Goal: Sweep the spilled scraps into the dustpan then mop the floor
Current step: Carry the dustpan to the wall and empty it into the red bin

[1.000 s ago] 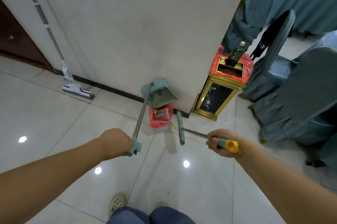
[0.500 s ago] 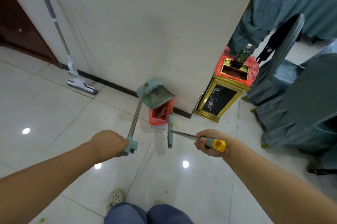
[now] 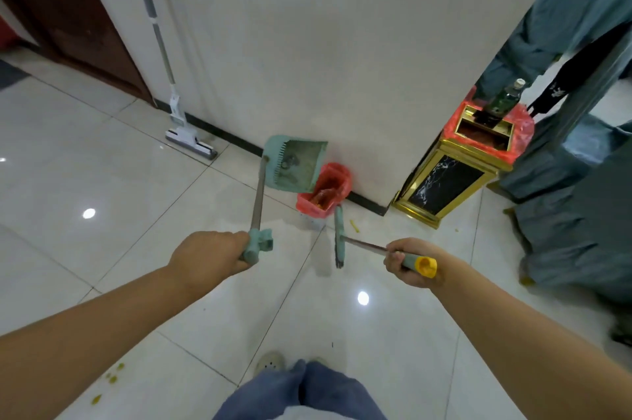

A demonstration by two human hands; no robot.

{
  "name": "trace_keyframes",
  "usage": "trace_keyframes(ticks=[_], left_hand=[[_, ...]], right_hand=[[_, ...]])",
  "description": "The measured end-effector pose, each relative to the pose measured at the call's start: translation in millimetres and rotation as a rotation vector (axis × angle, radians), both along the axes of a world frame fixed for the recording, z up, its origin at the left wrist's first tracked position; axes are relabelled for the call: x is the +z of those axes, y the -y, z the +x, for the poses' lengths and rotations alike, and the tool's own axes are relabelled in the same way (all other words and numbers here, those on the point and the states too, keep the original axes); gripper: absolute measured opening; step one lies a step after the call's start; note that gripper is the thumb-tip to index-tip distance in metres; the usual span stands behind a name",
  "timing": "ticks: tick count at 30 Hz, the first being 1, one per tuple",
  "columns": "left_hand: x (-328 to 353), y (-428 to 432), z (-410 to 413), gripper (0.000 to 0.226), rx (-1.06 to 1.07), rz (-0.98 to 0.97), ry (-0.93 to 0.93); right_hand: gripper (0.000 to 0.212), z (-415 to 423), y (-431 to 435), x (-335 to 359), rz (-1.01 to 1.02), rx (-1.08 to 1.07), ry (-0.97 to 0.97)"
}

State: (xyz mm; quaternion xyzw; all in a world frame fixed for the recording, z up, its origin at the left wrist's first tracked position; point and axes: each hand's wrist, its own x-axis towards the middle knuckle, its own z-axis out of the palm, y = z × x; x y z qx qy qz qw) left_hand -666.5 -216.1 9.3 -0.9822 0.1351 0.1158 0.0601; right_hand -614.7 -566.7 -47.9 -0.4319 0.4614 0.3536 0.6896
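I have my left hand (image 3: 208, 257) gripping the dustpan (image 3: 297, 163) handle, pan tipped over the red bin (image 3: 337, 180) far ahead, my right hand (image 3: 408, 262) gripping the broom (image 3: 339, 241), its head just left of a yellow scrap (image 3: 354, 226).

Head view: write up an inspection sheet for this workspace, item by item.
Surface: glossy tiled floor; yellow scraps at lower left, one more by the broom head.
Job's things: dustpan raised and tilted at the small red-lined bin; broom beside that bin; mop leaning on the wall.
Clutter: bottle atop the gold-trimmed bin.
Hands: left hand grips the dustpan handle; right hand grips the broom handle.
Cables: nothing seen.
Surroundings: dark door at left, covered chairs at right.
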Motion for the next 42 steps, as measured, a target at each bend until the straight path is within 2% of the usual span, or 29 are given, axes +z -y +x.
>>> trace_keyframes(ticks=[4,7,12,17,22,29,35,40,42], left_hand=[[-5.0,-16.1,-11.1,0.034,0.238,-0.193,-0.039],[-14.3,-26.4,-16.2,0.036,0.387,-0.305,-0.096],[-37.8,-24.0,-20.8,0.041,0.581,-0.42,-0.196],[-69.2,9.0,-8.9,0.041,0.67,-0.465,-0.289],[-104.4,61.6,16.7,0.044,0.803,-0.574,-0.374],[-135.5,108.1,61.8,0.043,0.899,-0.671,-0.423],[-131.7,113.4,97.2,0.047,0.956,-0.688,-0.427],[-126.0,112.8,105.5,0.045,1.002,-0.735,-0.454],[-125.0,110.7,104.8,0.043,1.026,-0.754,-0.464]], right_hand=[[0.01,-8.9,-6.7,-10.7,-0.127,0.071,-0.008],[0.003,-9.8,-9.8,-21.3,-0.186,0.112,-0.002],[0.014,-1.1,2.1,-45.3,-0.263,0.16,-0.053],[0.019,30.0,32.5,-61.8,-0.32,0.243,-0.102],[0.016,73.4,67.6,-87.0,-0.349,0.293,-0.073],[0.016,133.4,104.3,-113.7,-0.396,0.498,-0.103],[0.013,121.9,102.2,-110.2,-0.401,0.676,-0.225],[0.006,104.2,102.9,-76.4,-0.27,0.778,-0.255],[0.017,100.6,106.6,-57.5,-0.192,0.782,-0.259]])
